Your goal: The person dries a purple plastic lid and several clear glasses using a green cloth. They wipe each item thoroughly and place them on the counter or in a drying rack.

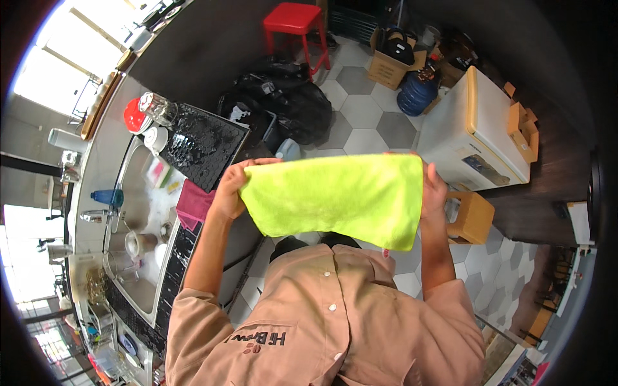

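A bright yellow-green cleaning cloth is stretched out in front of my body, its lower edge hanging loose. My left hand grips its upper left corner, thumb on the near face. At the opposite end, my right hand holds the upper right corner, with part of the fingers hidden behind the fabric. Below the left hand, a maroon cloth drapes over the front edge of the sink counter, apart from the yellow-green one.
To the left, a steel sink holds suds and dishes beside a wet black drain mat. Black garbage bags and a red stool stand ahead. On the right are a small white refrigerator, a tan stool and a blue water jug.
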`<move>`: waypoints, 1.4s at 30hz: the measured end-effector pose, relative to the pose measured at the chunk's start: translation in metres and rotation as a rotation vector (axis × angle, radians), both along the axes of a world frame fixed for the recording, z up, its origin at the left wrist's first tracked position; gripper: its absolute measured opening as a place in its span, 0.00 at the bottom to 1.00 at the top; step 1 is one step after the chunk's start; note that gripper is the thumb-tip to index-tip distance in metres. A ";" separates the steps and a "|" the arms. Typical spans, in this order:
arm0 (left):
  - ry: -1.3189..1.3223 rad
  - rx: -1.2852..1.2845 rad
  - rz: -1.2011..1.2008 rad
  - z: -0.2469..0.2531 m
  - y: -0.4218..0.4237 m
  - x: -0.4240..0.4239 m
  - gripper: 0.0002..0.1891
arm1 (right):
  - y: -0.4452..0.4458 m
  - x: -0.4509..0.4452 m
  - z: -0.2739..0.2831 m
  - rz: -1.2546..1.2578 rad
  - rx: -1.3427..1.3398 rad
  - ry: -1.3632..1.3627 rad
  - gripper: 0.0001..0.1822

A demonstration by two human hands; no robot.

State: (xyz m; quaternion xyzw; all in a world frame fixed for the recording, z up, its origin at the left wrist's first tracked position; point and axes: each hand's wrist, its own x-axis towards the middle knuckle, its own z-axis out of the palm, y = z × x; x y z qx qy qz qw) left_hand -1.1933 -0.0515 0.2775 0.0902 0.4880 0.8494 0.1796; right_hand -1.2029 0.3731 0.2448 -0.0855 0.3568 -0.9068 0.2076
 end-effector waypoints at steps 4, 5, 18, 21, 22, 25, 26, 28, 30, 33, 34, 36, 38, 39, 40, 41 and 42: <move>-0.487 0.449 0.253 -0.064 0.010 0.045 0.35 | -0.016 0.000 -0.060 0.105 -0.181 -0.390 0.25; -0.502 0.481 0.255 -0.081 0.014 0.055 0.32 | -0.026 0.002 -0.060 0.117 -0.118 -0.414 0.23; -0.002 0.085 0.758 -0.010 0.081 0.046 0.25 | -0.184 0.008 0.018 0.001 0.678 0.818 0.29; 0.176 -0.239 0.624 0.000 0.063 0.036 0.24 | -0.224 -0.016 0.004 -0.109 0.179 0.207 0.32; 0.307 -0.511 0.502 0.000 0.053 0.030 0.24 | -0.240 -0.023 -0.002 -0.098 0.004 -0.039 0.32; 0.504 -0.754 0.230 0.000 0.028 0.010 0.29 | -0.243 -0.013 -0.076 -0.012 -0.048 -0.054 0.30; 0.532 -0.774 0.248 0.002 0.012 0.006 0.29 | -0.253 -0.019 -0.079 -0.011 -0.207 -0.149 0.28; 0.392 -0.798 0.403 0.018 -0.048 -0.009 0.24 | -0.268 -0.037 -0.067 0.050 -0.260 -0.197 0.27; 0.390 -0.749 0.833 0.024 -0.117 -0.033 0.19 | -0.274 -0.043 -0.054 -0.012 -0.101 -0.206 0.29; 0.297 -0.957 1.353 0.019 -0.219 -0.085 0.30 | -0.267 -0.044 -0.059 -0.018 -0.076 -0.218 0.29; 0.386 -1.163 1.437 0.004 -0.250 -0.108 0.40 | -0.263 -0.041 -0.064 -0.015 -0.122 -0.257 0.28; 0.417 -1.311 1.408 -0.019 -0.286 -0.147 0.48 | -0.264 -0.036 -0.065 -0.025 -0.169 -0.292 0.29; 0.394 -1.181 1.250 -0.025 -0.299 -0.167 0.44 | -0.274 -0.029 -0.051 -0.052 -0.176 -0.286 0.30; 0.382 -1.117 1.167 -0.026 -0.304 -0.174 0.42 | -0.277 -0.026 -0.047 -0.073 -0.166 -0.279 0.30; 0.375 -1.106 1.186 -0.027 -0.309 -0.179 0.41 | -0.280 -0.025 -0.046 -0.089 -0.158 -0.268 0.30; 0.362 -1.099 1.195 -0.027 -0.310 -0.179 0.39 | -0.280 -0.020 -0.046 -0.115 -0.145 -0.259 0.30; 0.347 -1.092 1.206 -0.026 -0.311 -0.180 0.38 | -0.281 -0.017 -0.047 -0.140 -0.126 -0.246 0.30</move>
